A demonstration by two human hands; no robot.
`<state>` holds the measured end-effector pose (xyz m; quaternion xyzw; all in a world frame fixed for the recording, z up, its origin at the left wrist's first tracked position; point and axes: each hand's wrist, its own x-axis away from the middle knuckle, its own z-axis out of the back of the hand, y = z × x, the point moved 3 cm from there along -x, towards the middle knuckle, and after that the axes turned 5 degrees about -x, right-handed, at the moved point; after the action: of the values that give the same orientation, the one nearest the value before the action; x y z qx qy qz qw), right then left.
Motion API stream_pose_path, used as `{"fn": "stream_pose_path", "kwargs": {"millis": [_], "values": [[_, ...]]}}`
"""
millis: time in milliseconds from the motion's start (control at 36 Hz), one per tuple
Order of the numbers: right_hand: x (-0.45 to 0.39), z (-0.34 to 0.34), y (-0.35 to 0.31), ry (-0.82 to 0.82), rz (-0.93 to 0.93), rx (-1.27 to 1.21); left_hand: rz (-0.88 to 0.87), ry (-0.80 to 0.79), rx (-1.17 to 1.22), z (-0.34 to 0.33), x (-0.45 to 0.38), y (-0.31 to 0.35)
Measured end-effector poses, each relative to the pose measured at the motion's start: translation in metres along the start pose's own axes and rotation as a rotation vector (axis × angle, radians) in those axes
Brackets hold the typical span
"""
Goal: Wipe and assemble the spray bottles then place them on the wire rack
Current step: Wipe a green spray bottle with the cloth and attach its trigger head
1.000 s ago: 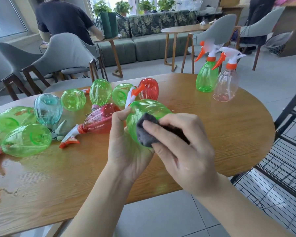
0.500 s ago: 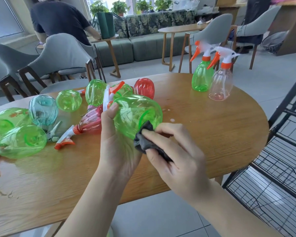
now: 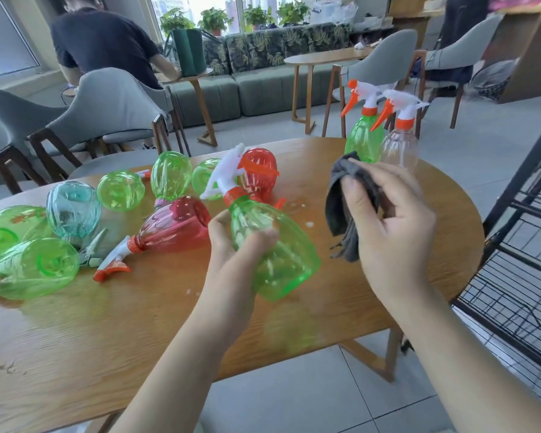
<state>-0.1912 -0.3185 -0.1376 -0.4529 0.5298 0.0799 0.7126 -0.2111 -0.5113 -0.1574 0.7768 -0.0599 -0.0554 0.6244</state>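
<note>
While my left hand [image 3: 231, 245] grips the green spray bottle [image 3: 275, 245] around its upper body, tilted with its white trigger head [image 3: 228, 173] pointing away, my right hand [image 3: 388, 220] pinches the grey cloth [image 3: 341, 207] just beside it, clear of the plastic. Both hover over the wooden table [image 3: 107, 339]. Two assembled bottles, one green [image 3: 364, 139] and one clear [image 3: 400, 148], stand upright at the far edge; the wire rack [image 3: 519, 276] sits right.

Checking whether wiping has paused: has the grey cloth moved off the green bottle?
Yes. The grey cloth has lifted off the held green bottle, rightward toward the two upright bottles.
</note>
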Motion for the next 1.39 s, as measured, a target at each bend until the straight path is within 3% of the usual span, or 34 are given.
{"fn": "stream_pose_path", "kwargs": {"millis": [139,250,333,500,778,1056,1222,1389], "values": [[-0.007,-0.004,-0.005,-0.055,0.060,0.042,-0.192,-0.039,-0.495,0.009,-0.002,-0.002],[-0.006,-0.014,-0.007,-0.110,0.110,0.080,-0.232,-0.101,-0.620,0.005,0.000,-0.005],[-0.006,-0.017,-0.004,-0.059,0.108,0.161,-0.261,-0.124,-0.668,0.002,0.003,-0.006],[0.000,-0.024,0.001,-0.061,-0.017,0.180,-0.309,-0.148,-0.732,-0.003,0.006,-0.008],[0.004,-0.033,-0.005,-0.188,0.105,0.096,-0.388,-0.160,-0.813,-0.004,0.006,-0.008],[-0.003,-0.007,0.032,-0.033,-0.052,0.233,-0.358,-0.146,-0.762,0.005,0.010,-0.012],[0.009,-0.020,0.013,0.015,0.045,0.169,-0.347,-0.144,-0.750,0.005,0.009,-0.013],[0.023,-0.034,0.010,-0.123,0.089,0.144,-0.334,-0.101,-0.719,0.008,0.008,-0.015]]}}
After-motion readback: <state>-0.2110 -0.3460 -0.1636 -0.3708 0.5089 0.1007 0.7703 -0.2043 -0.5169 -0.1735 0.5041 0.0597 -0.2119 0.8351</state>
